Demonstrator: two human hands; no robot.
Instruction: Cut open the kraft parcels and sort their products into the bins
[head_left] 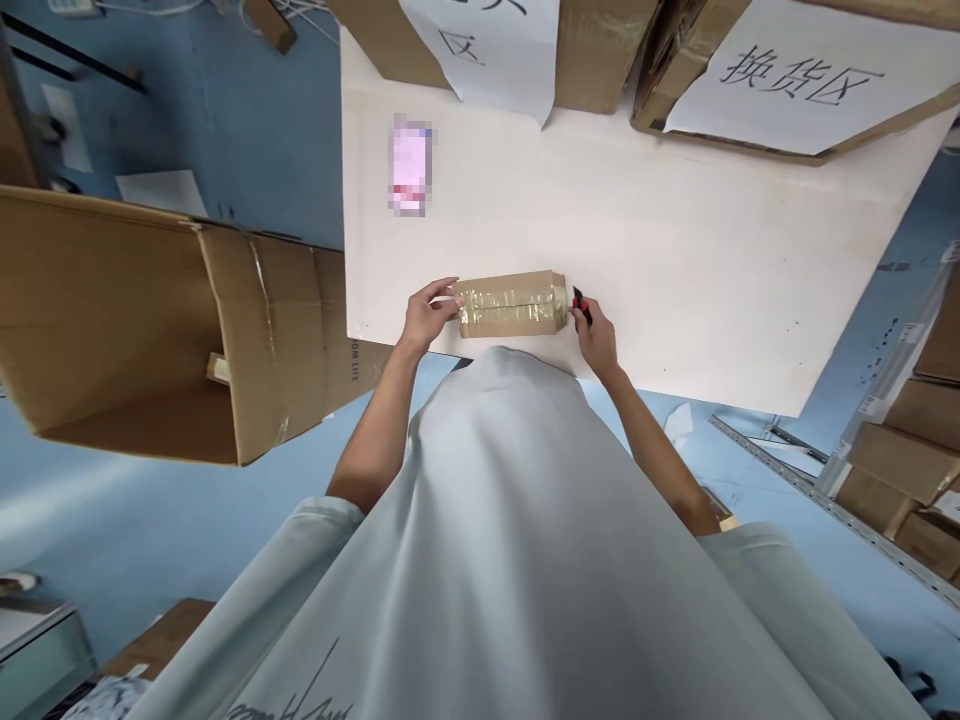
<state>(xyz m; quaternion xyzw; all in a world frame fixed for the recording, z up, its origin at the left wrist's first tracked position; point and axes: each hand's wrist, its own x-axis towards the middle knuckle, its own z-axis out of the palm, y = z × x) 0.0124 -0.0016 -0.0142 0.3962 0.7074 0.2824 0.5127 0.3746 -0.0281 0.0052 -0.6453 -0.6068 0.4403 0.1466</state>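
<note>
A small, long cardboard box [510, 322] lies on the white table close to my body. Shiny clear tape [506, 300] runs along its top and wraps its right end. My left hand [430, 315] grips the box at its left end, thumb and fingers on the edge. In my right hand [598, 335] is a red and black box cutter [582, 306], its tip pointing up and away from me. The cutter is just beside the box's right end; I cannot tell whether the blade is out.
The white table [675, 260] holds a pink blurred item [410, 168] at the far left. Two cardboard boxes with paper signs, a middle one [600, 60] and a right one [675, 60], line its back. A large open carton [277, 330] stands left. Stacked boxes [907, 455] are at far right.
</note>
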